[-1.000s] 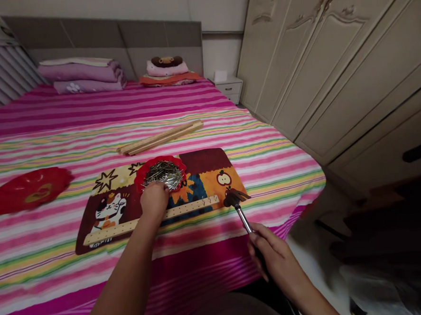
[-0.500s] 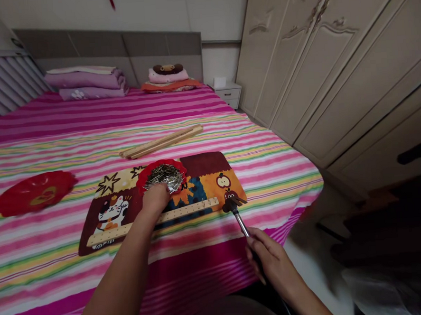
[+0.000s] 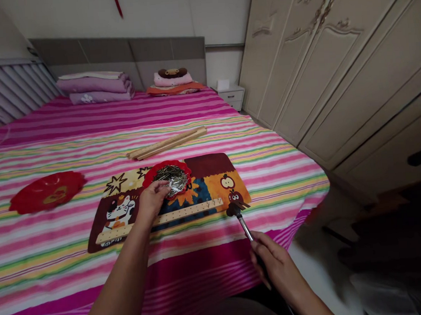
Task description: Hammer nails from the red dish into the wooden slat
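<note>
My left hand (image 3: 152,200) has drawn back a little from the dish (image 3: 168,178) of nails (image 3: 171,177); its fingers (image 3: 162,185) are pinched at the rim, at 6 o'clock of the pile, seemingly on 1 nail, though it is too small to tell. So a nail looks picked. My right hand (image 3: 274,263) keeps its fingers wrapped on the hammer (image 3: 239,213), head resting on the mat (image 3: 212,181) at 3 o'clock of the strip (image 3: 185,212). The strip lies just below my left hand.

Both forearms are bare, no sleeves, watch or rings showing.
</note>
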A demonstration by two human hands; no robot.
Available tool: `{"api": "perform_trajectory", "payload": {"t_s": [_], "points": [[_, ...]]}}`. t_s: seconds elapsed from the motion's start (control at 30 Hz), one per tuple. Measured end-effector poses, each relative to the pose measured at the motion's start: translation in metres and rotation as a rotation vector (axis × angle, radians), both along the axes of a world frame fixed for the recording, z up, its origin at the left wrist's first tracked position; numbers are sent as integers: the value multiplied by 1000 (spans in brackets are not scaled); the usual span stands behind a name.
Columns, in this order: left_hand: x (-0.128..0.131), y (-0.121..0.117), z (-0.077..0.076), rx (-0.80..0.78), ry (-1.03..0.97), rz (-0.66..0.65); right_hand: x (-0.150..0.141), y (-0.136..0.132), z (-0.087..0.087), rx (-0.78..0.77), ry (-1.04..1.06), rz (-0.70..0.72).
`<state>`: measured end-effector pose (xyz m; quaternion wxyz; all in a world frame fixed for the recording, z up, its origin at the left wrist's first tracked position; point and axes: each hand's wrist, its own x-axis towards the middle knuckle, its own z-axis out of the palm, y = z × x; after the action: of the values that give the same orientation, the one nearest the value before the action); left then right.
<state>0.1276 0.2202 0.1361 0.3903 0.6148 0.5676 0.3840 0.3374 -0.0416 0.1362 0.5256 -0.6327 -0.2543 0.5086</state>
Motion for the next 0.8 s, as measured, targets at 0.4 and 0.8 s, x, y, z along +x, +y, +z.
{"api": "perform_trajectory", "payload": {"t_s": [0.4, 0.8], "points": [[0, -5, -1, -102, -301, 108, -2, -2, -4, -8, -15, 8], [14, -37, 6, -182, -312, -8, -2, -1, -4, 18, -6, 43]]}}
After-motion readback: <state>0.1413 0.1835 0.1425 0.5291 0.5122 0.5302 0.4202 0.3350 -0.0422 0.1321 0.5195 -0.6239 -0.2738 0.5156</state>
